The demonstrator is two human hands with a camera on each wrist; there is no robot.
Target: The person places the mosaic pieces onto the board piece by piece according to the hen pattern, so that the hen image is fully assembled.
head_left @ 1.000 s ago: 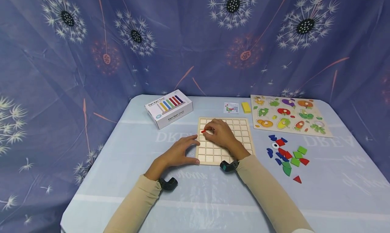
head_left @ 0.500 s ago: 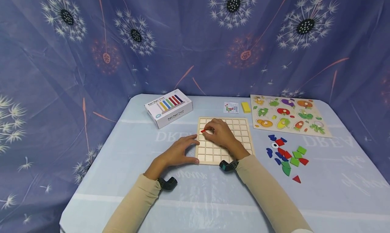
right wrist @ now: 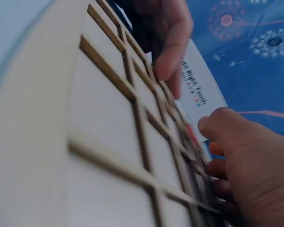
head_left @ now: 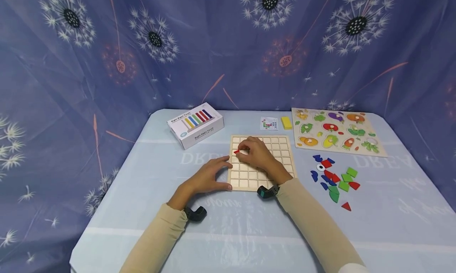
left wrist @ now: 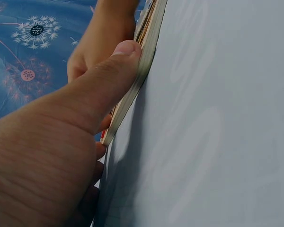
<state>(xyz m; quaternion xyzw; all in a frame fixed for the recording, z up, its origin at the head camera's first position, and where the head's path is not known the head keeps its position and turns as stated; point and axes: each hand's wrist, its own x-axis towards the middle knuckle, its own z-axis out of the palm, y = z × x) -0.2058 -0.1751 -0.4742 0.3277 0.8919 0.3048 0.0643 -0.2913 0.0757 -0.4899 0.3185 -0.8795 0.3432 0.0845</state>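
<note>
A wooden grid board [head_left: 261,188] with square cells lies on the table in front of the person. Over its upper left part, the right hand [head_left: 257,154] pinches a small red piece [head_left: 236,151] between thumb and fingers, close over the cells. In the right wrist view the red piece [right wrist: 191,134] shows at the fingertips, beyond the raised grid lines. The left hand [head_left: 206,178] rests against the board's left edge, thumb near the front corner and fingers farther back. The left wrist view shows the left thumb [left wrist: 125,59] touching the board's side, its other fingers partly hidden.
Loose red, blue and green shapes [head_left: 344,178] lie right of the board. Behind are a white box [head_left: 199,126], a printed card [head_left: 268,123], a yellow block [head_left: 286,123] and a vegetable puzzle board [head_left: 338,132]. A patterned curtain [head_left: 213,47] hangs at the back.
The head view has shifted slightly, moving the scene a little upward in the picture. Both hands stay at the same places on the board, with the red piece still pinched.
</note>
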